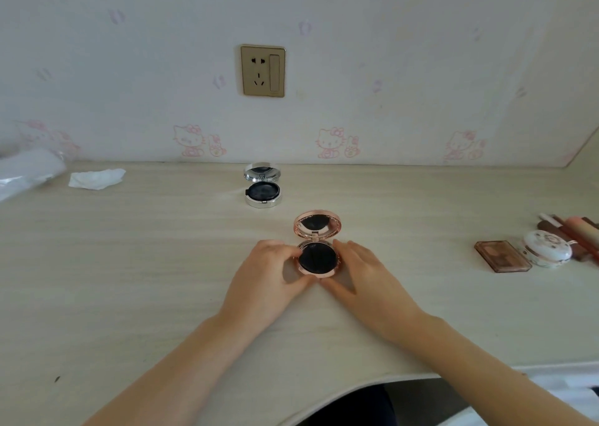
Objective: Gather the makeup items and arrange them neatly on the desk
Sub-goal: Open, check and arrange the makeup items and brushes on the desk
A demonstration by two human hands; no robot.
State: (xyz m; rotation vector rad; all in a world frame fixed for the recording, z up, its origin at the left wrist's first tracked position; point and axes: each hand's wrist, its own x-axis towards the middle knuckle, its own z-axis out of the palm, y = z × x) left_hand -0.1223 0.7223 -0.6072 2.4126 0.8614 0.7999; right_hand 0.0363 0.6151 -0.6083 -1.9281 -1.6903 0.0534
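At the middle of a pale wood-grain desk (129,263), an open rose-gold compact (317,247) sits between a person's two bare hands — its mirrored lid tilted up toward the wall, a black puff lying in the base. The left hand (265,273) curls round the base's left side, fingertips at the rim and thumb reaching under the near edge; the right hand (359,270) cups the right side, fingers along the rim and thumb meeting the near edge, so both hands grip the compact where it rests on the desk. Farther back, near the wall, a silver compact (262,184) stands open with a black puff in its base, well apart from the hands. At the right edge lie a brown palette (502,256), a white round case (546,250) just beside it, and a cluster of lipstick-like tubes (570,228) — partly cut off by the frame. A crumpled white tissue (96,178) lies at far left beside clear plastic wrapping (29,169). A gold wall socket (263,70) sits above on cartoon-cat wallpaper.
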